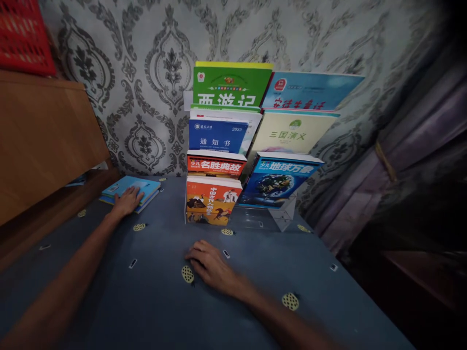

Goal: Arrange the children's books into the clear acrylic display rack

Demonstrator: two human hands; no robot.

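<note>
My left hand (127,200) lies with fingers spread on a light blue book (136,184), the top of a small stack at the table's left. Nothing is gripped there; the hand rests on the cover. My right hand (209,262) is over the middle of the table, fingers loosely bent and slightly apart, holding nothing. Beyond it stands a clear tiered book rack (280,214). An orange book (211,200) is in its lowest left place, and a dark blue book with a globe (279,180) leans to the right of it.
Higher on the rack are a green book (231,82), a navy booklet (217,136), a cream book (292,131) and a blue book (310,90). A wooden cabinet (47,136) with a red basket (25,39) borders the left; a curtain (365,170) hangs right. Patterned cloth (153,301) covers the table.
</note>
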